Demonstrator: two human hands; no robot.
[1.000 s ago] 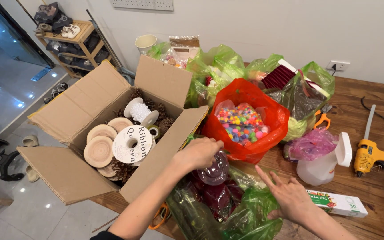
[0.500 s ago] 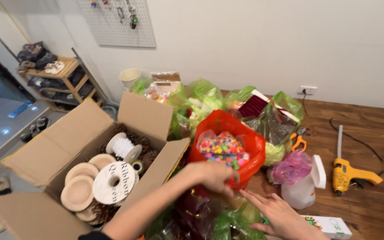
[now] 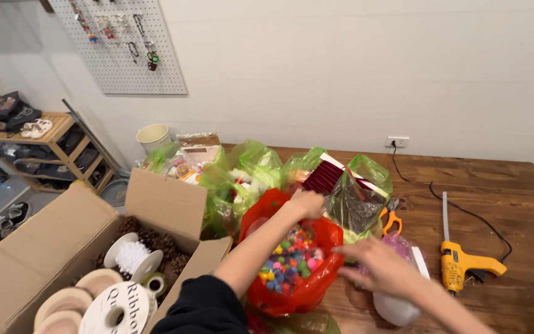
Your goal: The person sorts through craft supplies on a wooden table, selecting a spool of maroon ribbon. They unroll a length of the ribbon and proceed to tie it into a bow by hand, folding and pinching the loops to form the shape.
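Note:
A red plastic bag (image 3: 267, 291) full of small coloured pompoms (image 3: 288, 263) stands on the wooden table (image 3: 502, 185). My left hand (image 3: 307, 202) reaches across it, and its fingers are closed on the bag's far rim. My right hand (image 3: 372, 267) hovers at the bag's right edge with its fingers spread and pointing left, holding nothing. Below that hand are a pink bag (image 3: 403, 244) and a white jug (image 3: 394, 309).
An open cardboard box (image 3: 162, 201) at the left holds ribbon spools (image 3: 115, 309), wooden discs and pine cones. Green bags (image 3: 242, 167) of craft goods crowd behind the red bag. Orange scissors (image 3: 392, 218) and a yellow glue gun (image 3: 465, 263) with its cord lie at the right.
The view has tilted up towards the wall. My left hand moved from the near side of the red bag to its far rim. My right hand rose to the bag's right edge.

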